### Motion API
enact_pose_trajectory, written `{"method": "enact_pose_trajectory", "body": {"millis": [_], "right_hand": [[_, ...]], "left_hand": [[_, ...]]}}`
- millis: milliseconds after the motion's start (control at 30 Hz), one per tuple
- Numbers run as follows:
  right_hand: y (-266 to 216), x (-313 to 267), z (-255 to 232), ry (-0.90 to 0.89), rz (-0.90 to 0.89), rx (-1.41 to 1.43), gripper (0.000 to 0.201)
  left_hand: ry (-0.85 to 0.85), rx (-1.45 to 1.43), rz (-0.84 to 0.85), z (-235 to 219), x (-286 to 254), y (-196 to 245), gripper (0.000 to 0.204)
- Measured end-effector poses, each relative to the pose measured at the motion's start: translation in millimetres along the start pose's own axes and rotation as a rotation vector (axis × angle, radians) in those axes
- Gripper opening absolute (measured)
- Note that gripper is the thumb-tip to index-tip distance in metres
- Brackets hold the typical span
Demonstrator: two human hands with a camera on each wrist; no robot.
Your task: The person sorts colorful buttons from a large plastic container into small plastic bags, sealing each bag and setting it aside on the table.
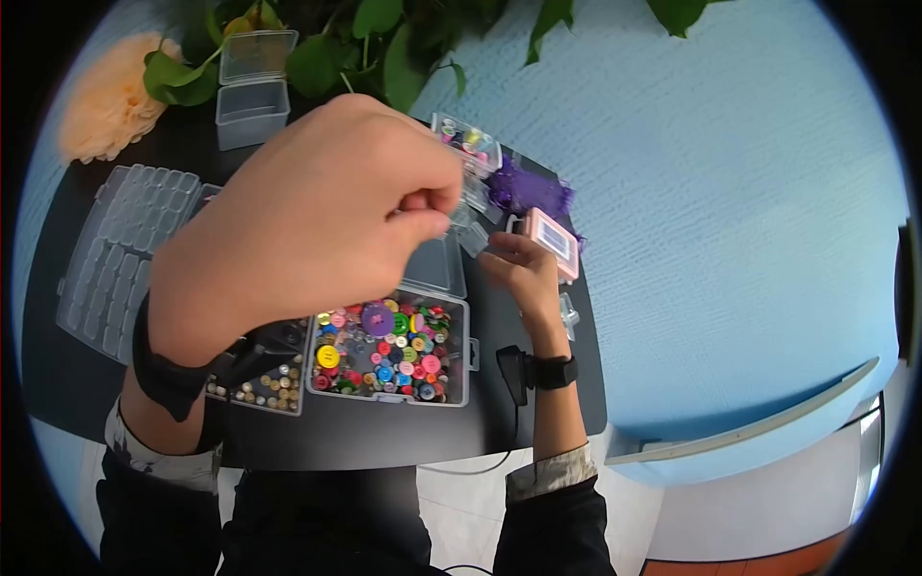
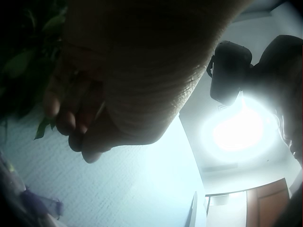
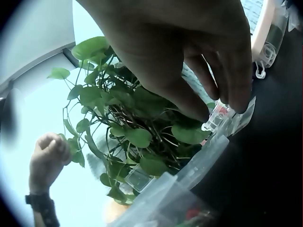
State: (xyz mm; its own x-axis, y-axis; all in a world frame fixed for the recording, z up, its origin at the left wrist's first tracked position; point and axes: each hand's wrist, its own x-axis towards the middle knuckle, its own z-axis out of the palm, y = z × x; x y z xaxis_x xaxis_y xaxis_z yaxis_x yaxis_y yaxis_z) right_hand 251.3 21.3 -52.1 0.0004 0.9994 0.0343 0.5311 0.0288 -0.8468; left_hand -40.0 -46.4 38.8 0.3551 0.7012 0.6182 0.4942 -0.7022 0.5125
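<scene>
My left hand [image 1: 327, 211] is raised close to the head camera, above the button box [image 1: 468, 355], its fingers curled in. In the left wrist view the left hand [image 2: 113, 99] shows folded fingertips and no object among them. At the table's right side, my right hand [image 1: 528, 278] has its fingertips at a small clear box [image 1: 472, 238]. The right wrist view shows the right hand [image 3: 189, 61] with thumb and fingers around the clear box [image 3: 218, 118]. Colourful buttons [image 1: 408, 350] fill much of the button box, whose clear lid [image 1: 437, 264] stands open behind.
Left are an empty gridded case [image 1: 125, 250] and a compartment of small beads [image 1: 279, 389], partly under my left wrist. Behind stand an open clear box [image 1: 252, 110], leaves [image 1: 379, 58] and a peach flower [image 1: 115, 101]. Right are a purple mesh bag [image 1: 533, 187] and a pink case [image 1: 554, 240].
</scene>
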Motion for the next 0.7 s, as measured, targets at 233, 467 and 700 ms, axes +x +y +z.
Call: {"method": "enact_pose_trajectory", "body": {"millis": [233,467,700], "right_hand": [[20.6,38.4,13.0,-0.031,-0.082,-0.124,0.076],[62.4,60.0,-6.5,-0.213,-0.149,-0.268,0.07],[25.0,57.1,-4.9,-0.213,-0.257,-0.404,0.041]], "left_hand": [[0.074,0.051,0.063,0.6,1.0,-11.3,0.009],[0.155,0.072,0.122,6.5,-3.4,-18.7,0.007],[0.263,0.05,0.179,19.4,-8.6,-27.6,0.009]]}}
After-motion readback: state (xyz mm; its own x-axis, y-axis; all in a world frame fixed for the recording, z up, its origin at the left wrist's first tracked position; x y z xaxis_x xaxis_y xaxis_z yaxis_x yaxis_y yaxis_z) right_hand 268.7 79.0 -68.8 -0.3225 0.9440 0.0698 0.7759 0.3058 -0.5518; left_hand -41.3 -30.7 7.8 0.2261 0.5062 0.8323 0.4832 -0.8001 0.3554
